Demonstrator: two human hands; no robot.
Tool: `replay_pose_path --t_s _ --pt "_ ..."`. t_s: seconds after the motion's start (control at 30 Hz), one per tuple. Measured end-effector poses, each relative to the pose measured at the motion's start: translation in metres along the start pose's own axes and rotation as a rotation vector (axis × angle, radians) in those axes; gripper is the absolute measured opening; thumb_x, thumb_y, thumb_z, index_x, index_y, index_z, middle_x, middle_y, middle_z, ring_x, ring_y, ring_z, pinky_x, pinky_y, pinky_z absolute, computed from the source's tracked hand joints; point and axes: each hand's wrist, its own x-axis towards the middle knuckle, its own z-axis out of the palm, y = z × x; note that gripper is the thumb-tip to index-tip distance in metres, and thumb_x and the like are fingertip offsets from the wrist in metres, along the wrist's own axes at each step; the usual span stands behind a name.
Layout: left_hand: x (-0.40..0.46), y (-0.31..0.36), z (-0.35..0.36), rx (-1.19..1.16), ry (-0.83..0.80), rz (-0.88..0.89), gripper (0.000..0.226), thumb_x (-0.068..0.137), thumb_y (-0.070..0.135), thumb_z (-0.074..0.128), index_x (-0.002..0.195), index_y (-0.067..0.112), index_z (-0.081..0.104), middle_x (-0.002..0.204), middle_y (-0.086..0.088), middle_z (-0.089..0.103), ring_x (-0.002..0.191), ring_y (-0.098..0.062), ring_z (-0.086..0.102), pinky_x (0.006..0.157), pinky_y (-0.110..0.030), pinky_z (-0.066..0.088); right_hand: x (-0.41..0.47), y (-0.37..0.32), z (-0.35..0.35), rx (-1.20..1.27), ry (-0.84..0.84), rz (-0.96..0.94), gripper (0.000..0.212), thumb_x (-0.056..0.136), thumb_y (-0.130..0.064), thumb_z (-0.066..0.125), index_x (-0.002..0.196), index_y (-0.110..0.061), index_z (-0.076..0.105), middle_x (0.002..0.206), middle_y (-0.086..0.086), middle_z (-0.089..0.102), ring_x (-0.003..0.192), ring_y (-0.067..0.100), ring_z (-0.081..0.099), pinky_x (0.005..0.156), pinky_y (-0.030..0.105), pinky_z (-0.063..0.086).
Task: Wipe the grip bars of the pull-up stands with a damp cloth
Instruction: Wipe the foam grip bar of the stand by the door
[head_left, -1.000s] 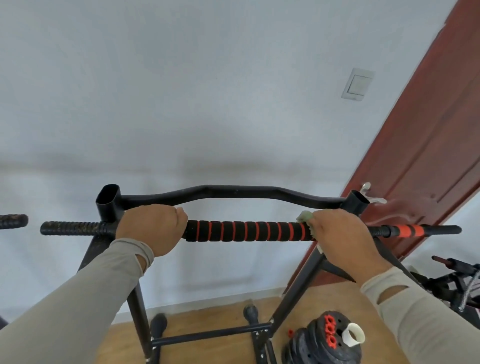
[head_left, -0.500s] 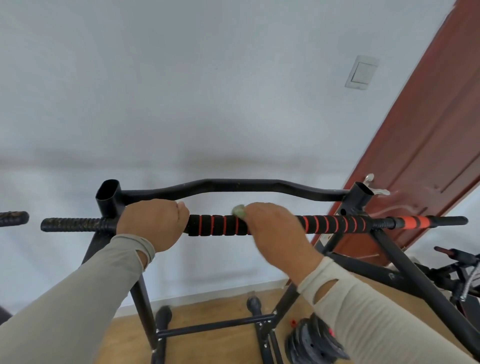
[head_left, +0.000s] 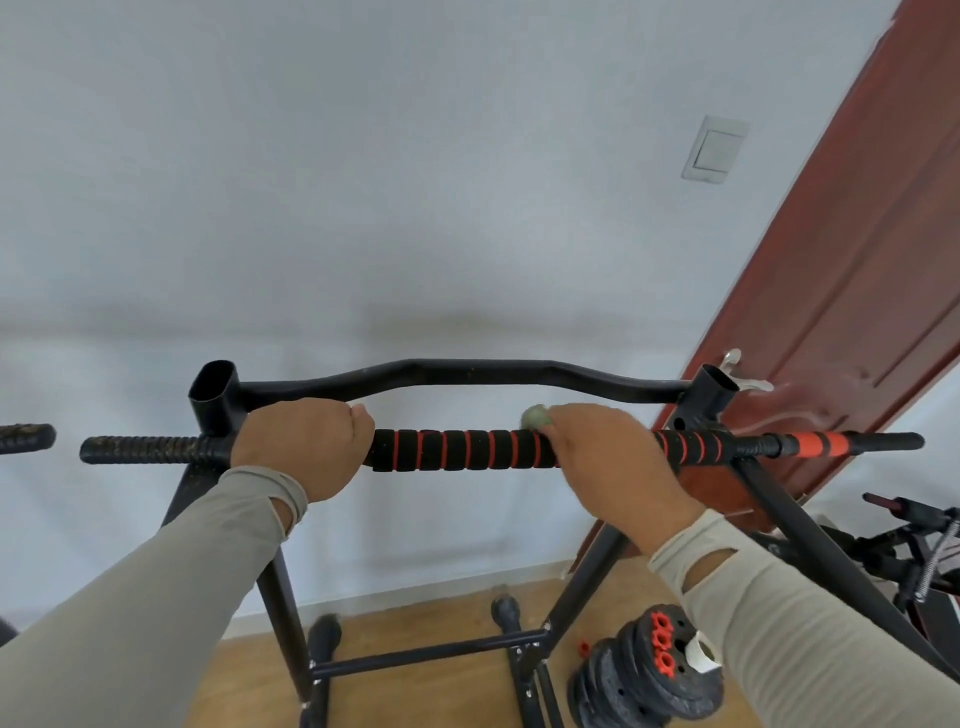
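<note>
A black pull-up stand (head_left: 283, 613) carries a horizontal grip bar (head_left: 457, 449) wrapped in black foam with red rings. My left hand (head_left: 301, 447) grips the bar near its left post. My right hand (head_left: 605, 452) is wrapped around the bar right of centre, holding a pale green cloth (head_left: 535, 415) against the foam; only a small bunched bit of cloth shows above my fingers. A curved black upper bar (head_left: 467, 374) runs behind, between the two posts.
A reddish-brown door (head_left: 857, 291) stands at the right, with a wall switch (head_left: 714, 150) beside it. Stacked black weight plates (head_left: 644, 675) with red collars lie on the wooden floor at lower right. More black gym equipment (head_left: 914, 545) sits at the far right.
My right hand slid with the cloth from the bar's right end toward the centre, then back a little to the right. My left hand has kept its grip in place.
</note>
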Motion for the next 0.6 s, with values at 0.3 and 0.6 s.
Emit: replay_pose_path --t_s 0.3,0.6 --pt "-0.002 0.000 -0.003 -0.040 -0.029 0.006 0.035 0.102 0.030 0.027 0.095 0.021 0.061 0.065 0.007 0.049 0.058 -0.017 0.054 0.054 -0.028 0.040 0.033 -0.126 0.014 0.180 0.178 0.029 0.011 0.095 -0.026 0.059 0.100 -0.026 0.069 0.076 -0.006 0.065 0.068 0.016 0.053 0.078 0.034 0.052" --pt "0.002 -0.006 -0.004 -0.051 -0.065 0.061 0.024 0.098 0.022 0.030 0.096 0.017 0.054 0.074 0.005 0.052 0.065 -0.022 0.055 0.053 -0.030 0.039 0.014 -0.067 0.040 0.110 0.361 -0.337 0.042 0.090 -0.001 0.063 0.131 -0.012 0.066 0.130 0.003 0.069 0.118 0.021 0.062 0.111 0.041 0.045"
